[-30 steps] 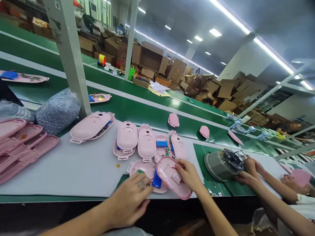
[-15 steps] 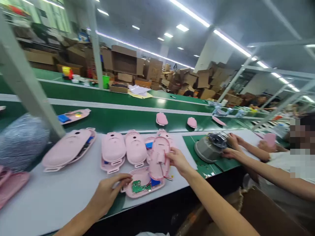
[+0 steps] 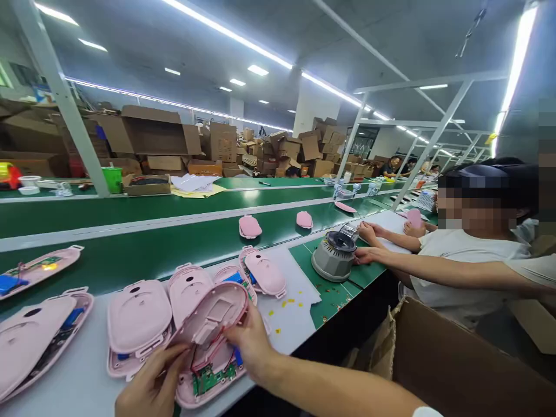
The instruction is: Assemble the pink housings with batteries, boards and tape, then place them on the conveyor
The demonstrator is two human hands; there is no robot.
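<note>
Joining the right hand [image 3: 255, 347] on the pink cover [image 3: 232, 296], the left hand [image 3: 150, 382] now appears to pinch its lower left edge; half a second ago it was off the cover, near the pink base [image 3: 186, 396]. That likely gives the cover a steadier hold. The right hand clasps the right edge, thumb inside. The cover tilts between both hands, inner side showing, above the base with its green board [image 3: 212, 377] and red wires [image 3: 211, 354].
</note>
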